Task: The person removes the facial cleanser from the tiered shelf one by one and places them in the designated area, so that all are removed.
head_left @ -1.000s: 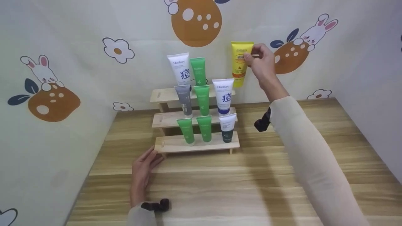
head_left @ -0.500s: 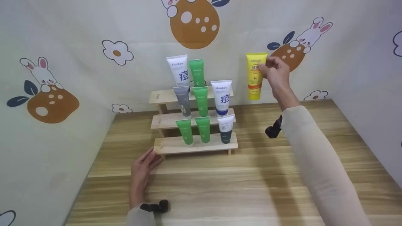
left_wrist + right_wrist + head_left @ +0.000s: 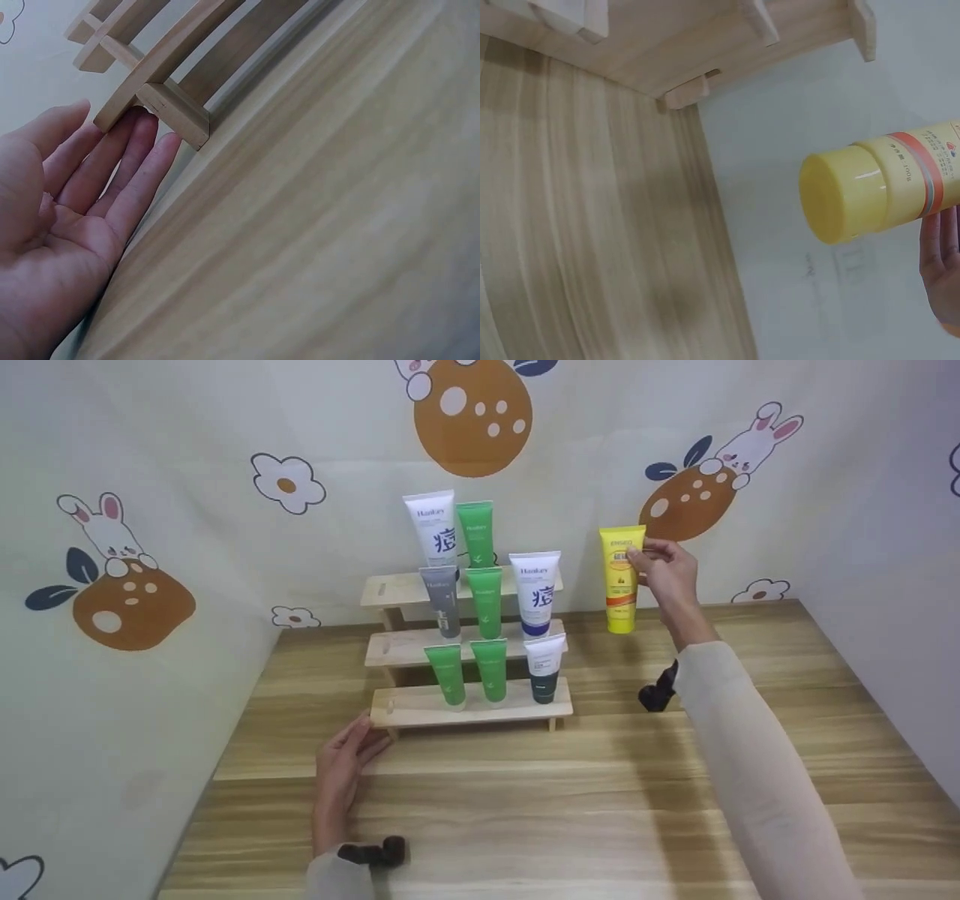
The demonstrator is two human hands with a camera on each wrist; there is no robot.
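A yellow squeeze tube (image 3: 621, 581) hangs upright, cap down, to the right of the stepped wooden rack (image 3: 409, 705). My right hand (image 3: 673, 577) pinches it by its right edge between thumb and fingers. In the right wrist view, the tube's yellow cap (image 3: 844, 195) is apart from the tabletop; only part of the hand (image 3: 941, 262) shows there. My left hand (image 3: 341, 765) is at the rack's front left corner. Seen from the left wrist, that hand's fairly straight fingers (image 3: 139, 169) touch the end of the lowest shelf, near its leg (image 3: 176, 112).
Several tubes stand cap down on the rack's three shelves, among them a white tube (image 3: 535, 592), a grey tube (image 3: 441, 600) and a green tube (image 3: 491, 671). A patterned cloth wall (image 3: 360, 427) rises behind the wooden tabletop (image 3: 510, 802).
My right hand has carried the yellow tube rightward, away from the top shelf's right end, and then downward toward the tabletop. The left hand stays at the rack's corner.
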